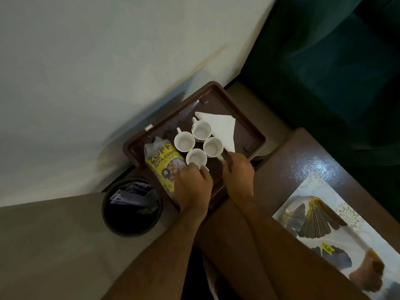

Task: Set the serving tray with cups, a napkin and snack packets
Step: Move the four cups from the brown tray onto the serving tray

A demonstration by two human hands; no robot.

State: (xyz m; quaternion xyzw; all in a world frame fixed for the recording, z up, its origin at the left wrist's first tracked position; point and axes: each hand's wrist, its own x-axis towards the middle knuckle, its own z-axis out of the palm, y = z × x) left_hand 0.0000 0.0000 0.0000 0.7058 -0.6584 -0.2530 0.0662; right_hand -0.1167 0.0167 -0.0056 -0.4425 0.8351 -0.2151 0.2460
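Left hand (192,187) holding near cup (196,158), snack packet (164,165) just beside at tray (216,89) left edge; right hand (238,169) pinching next cup's (213,147) handle.

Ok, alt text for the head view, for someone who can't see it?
Two bare hands, left hand and right hand, reach onto a brown tray holding four white cups, a folded white napkin and a yellow snack packet. A dark bin stands beside it.

On the tray (216,89), bare floor lies open at the far corner and along the right rim past the napkin (220,126). Four cups (198,144) crowd the middle, touching or nearly so; the snack packet (162,163) blocks the left side.
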